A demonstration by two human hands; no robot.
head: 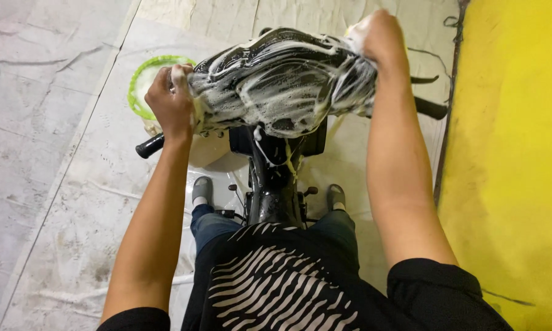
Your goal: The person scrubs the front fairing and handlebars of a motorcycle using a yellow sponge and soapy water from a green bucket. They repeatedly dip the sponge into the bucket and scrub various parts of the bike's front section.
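Your left hand [170,98] and right hand [380,38] each have a clenched grip on something soapy, one at each side of the motorbike's front [282,79], so you can scrub both sides at once. That front, right before you, is all foam. A green bucket [142,76] waits close by your left hand.

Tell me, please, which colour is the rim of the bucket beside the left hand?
Bright green, on the bucket next to the left hand; the head view shows it.

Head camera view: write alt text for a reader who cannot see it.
Seen from above, a person's left hand and right hand press on the soap-covered front cowl of a black motorcycle. A green-rimmed bucket stands on the wet floor to the left.
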